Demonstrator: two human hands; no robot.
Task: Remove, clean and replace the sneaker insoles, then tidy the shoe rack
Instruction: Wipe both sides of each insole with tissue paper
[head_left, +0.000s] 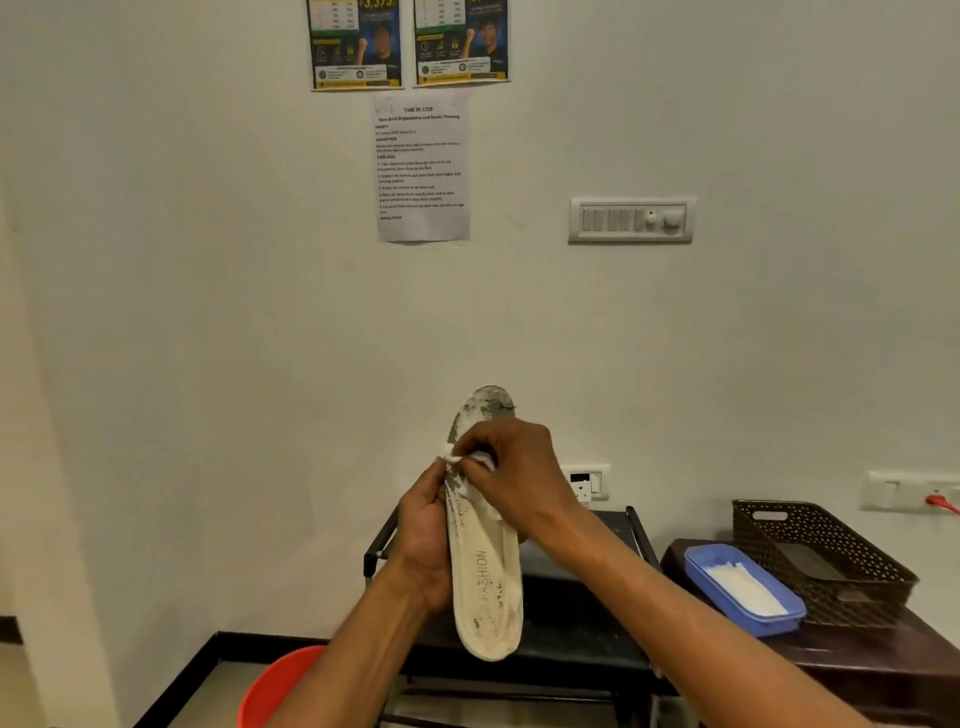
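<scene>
A worn off-white insole (488, 587) with grey scuffs and the word FASHION stands upright in front of me, toe end up. My left hand (423, 540) grips its left edge around the middle. My right hand (511, 470) presses a small white wipe (475, 460) against the upper part of the insole. A black shoe rack (597, 603) stands behind and below my hands, against the wall. No sneakers are visible.
A blue tray (743, 590) holding white wipes sits on a dark side table (909, 660) at the right, beside a brown woven basket (826, 556). A red bucket (275, 686) is on the floor at lower left. Wall sockets (587, 483) are behind the rack.
</scene>
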